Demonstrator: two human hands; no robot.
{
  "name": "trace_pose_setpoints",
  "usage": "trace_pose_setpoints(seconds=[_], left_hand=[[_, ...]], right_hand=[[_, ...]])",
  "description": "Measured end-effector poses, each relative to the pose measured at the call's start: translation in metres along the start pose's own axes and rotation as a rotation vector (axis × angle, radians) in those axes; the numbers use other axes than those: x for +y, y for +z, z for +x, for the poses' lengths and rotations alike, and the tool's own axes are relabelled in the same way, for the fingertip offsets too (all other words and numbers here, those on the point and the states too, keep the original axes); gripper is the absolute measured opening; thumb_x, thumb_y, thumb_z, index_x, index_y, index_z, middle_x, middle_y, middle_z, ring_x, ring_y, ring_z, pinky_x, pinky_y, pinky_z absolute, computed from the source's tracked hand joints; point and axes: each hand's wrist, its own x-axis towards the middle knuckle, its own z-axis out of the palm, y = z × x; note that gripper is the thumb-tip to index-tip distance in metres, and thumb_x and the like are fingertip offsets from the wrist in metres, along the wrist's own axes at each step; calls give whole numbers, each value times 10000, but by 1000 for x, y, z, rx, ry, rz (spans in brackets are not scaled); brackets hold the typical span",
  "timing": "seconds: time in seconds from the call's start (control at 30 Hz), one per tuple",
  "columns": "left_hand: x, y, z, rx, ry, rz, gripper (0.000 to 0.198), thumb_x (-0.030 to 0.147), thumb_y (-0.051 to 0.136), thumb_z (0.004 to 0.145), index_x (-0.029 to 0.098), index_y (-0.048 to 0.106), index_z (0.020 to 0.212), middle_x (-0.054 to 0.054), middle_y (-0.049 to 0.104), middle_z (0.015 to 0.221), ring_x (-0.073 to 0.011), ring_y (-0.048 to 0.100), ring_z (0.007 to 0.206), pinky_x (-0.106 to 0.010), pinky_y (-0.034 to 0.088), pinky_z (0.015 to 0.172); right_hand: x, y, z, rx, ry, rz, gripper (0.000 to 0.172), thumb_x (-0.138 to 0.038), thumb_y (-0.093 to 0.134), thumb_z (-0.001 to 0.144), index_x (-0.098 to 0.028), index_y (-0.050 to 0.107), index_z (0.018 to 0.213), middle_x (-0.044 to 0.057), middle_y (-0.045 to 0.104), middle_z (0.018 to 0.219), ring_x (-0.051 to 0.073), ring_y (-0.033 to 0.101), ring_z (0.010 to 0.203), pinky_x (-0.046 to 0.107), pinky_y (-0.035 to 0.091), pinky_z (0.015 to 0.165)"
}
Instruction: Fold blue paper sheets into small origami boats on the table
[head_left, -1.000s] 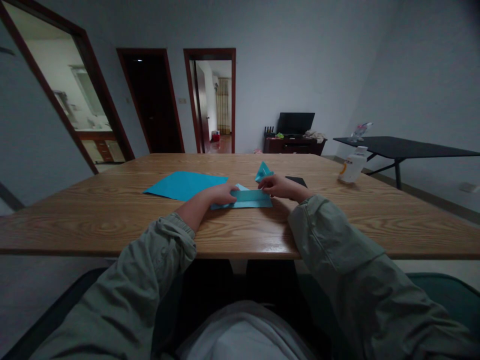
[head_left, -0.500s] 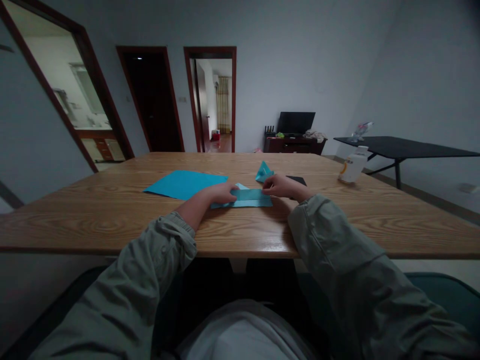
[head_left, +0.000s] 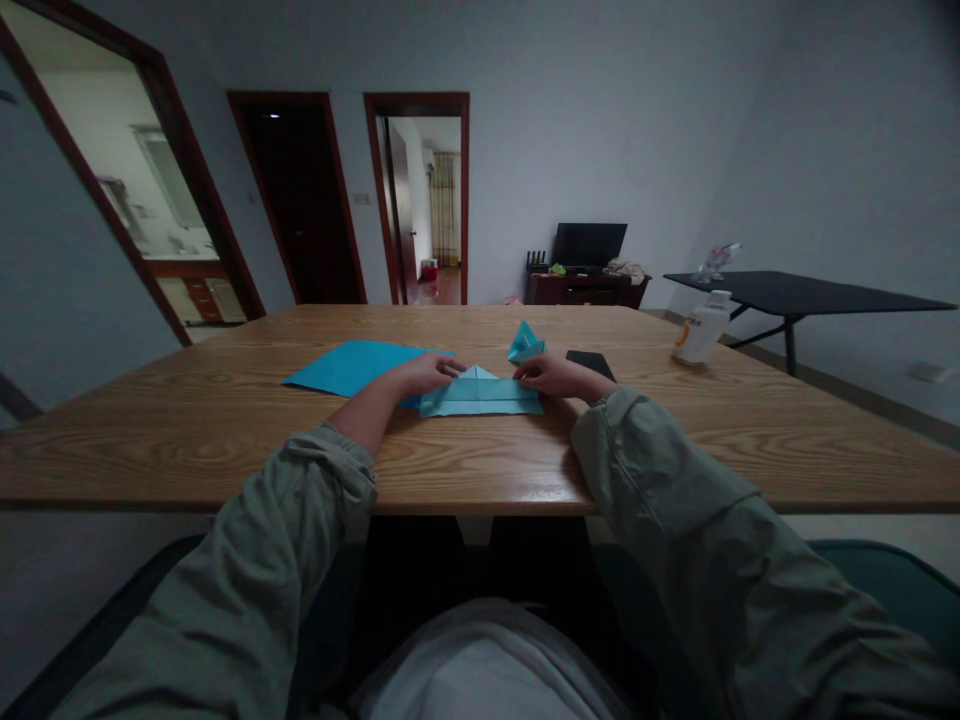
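Observation:
A light-blue paper (head_left: 480,396), folded into a long strip with a small peak at its far side, lies on the wooden table before me. My left hand (head_left: 424,374) has its curled fingers at the strip's far left corner. At the far right corner, my right hand (head_left: 553,374) pinches the paper between thumb and fingers. Just beyond the right hand stands a folded blue paper shape (head_left: 526,343) with a pointed top. A flat blue sheet (head_left: 345,366) lies to the left, partly covered by my left hand and forearm.
A dark flat object (head_left: 591,365) rests beside my right wrist. Farther right on the wooden table (head_left: 480,470) stands a white bottle (head_left: 703,328) with an orange mark. Beyond it is a black folding table (head_left: 817,292). Along the back wall, a cabinet (head_left: 585,290) carries a screen.
My left hand has shifted left and away from me, from on top of the strip to its far corner, uncovering more of the peak. My right hand has slid slightly left.

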Motion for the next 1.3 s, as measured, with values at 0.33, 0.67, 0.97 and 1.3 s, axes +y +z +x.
trace_pose_setpoints(seconds=[0.33,0.67,0.97,1.3], left_hand=[[-10,-9,-1,70,-32,42,550,81,552,655,112,626,1199,-109,675,1186,-207,644,1025,-286,513,850],[-10,-8,1,114,-125,369,435,187,652,707,155,665,1140,-82,716,1015,-184,653,837,-242,477,691],[-3,-11,0,157,-198,503,410,163,633,705,179,696,1109,-86,733,999,-215,658,868,-260,458,713],[-4,-15,-1,123,-249,426,377,254,685,705,190,728,1074,-70,745,882,-217,661,760,-268,469,680]], right_hand=[[7,5,3,-6,31,-10,231,-185,599,820,-135,709,1017,56,713,897,125,599,695,200,440,594],[-9,22,7,167,-55,-325,320,-262,600,840,-186,679,1140,109,689,1029,224,637,891,298,469,797],[-41,51,13,21,-341,-380,477,-388,331,997,-141,536,1350,165,490,1424,252,483,1289,348,332,1075],[-40,53,6,-99,-196,-295,676,-660,309,930,-329,269,1518,59,203,1597,344,191,1452,510,145,1159]])
